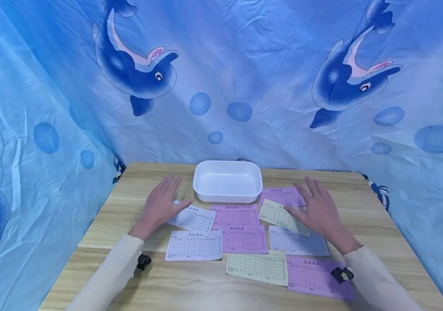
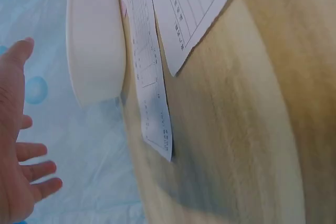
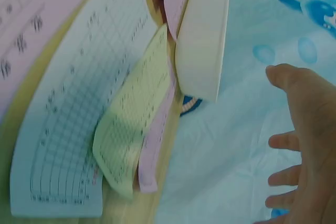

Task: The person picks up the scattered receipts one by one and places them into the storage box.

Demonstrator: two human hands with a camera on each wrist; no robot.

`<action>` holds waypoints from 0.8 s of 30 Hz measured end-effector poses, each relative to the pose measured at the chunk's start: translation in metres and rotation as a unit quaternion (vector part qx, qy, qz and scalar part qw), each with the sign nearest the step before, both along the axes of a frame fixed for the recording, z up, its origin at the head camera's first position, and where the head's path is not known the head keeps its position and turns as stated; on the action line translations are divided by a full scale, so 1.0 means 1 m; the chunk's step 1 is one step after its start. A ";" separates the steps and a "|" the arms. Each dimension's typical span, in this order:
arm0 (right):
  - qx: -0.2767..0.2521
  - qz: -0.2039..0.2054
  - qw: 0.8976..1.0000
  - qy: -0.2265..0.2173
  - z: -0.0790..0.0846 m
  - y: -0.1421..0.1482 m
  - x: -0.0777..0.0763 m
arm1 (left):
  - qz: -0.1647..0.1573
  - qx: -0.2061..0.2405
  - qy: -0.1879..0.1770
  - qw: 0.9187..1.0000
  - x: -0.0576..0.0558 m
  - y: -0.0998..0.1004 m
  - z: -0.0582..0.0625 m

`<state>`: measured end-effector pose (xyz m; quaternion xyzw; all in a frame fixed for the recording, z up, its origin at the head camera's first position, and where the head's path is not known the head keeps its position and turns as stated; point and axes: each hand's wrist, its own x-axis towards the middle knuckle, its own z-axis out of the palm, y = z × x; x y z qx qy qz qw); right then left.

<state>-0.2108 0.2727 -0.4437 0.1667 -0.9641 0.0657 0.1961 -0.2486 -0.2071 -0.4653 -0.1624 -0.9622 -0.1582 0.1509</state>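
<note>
A white basin [image 1: 227, 198] sits at the far edge of the wooden table [image 1: 106, 224], upright, its mouth facing up; its smooth white floor shows from wall to wall, with a row of small bright glints. Nine printed slips lie outside it on the tabletop. On the left, an upper white slip [image 1: 194, 219] overlaps the upper pink slip [image 1: 237, 214], and a lower white slip [image 1: 194, 246] lies nearer the person. A middle pink slip [image 1: 246, 239] and a lower yellow slip [image 1: 256, 267] run down the centre. On the right are a far pink slip [image 1: 280, 196], just beside the basin, an upper yellow slip [image 1: 277, 212], a right white slip [image 1: 297, 244] and a near pink slip [image 1: 311, 278]. The left hand [image 1: 161, 205] is above the upper white slip and the right hand [image 1: 318, 212] above the upper yellow slip, both holding nothing, fingers spread and thumbs apart. The fingers blur somewhat from the head, so their exact height is hard to judge.
</note>
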 end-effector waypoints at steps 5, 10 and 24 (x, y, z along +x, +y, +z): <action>-0.012 0.008 1.000 -0.014 0.000 0.013 -0.010 | -0.015 0.050 -0.017 0.998 -0.011 0.001 -0.006; -0.057 0.004 0.998 -0.029 -0.006 0.026 -0.018 | -0.014 0.127 -0.054 0.990 -0.020 0.006 -0.014; -0.181 -0.008 0.980 -0.089 -0.032 0.066 -0.048 | -0.016 0.334 -0.104 0.937 -0.034 0.028 -0.033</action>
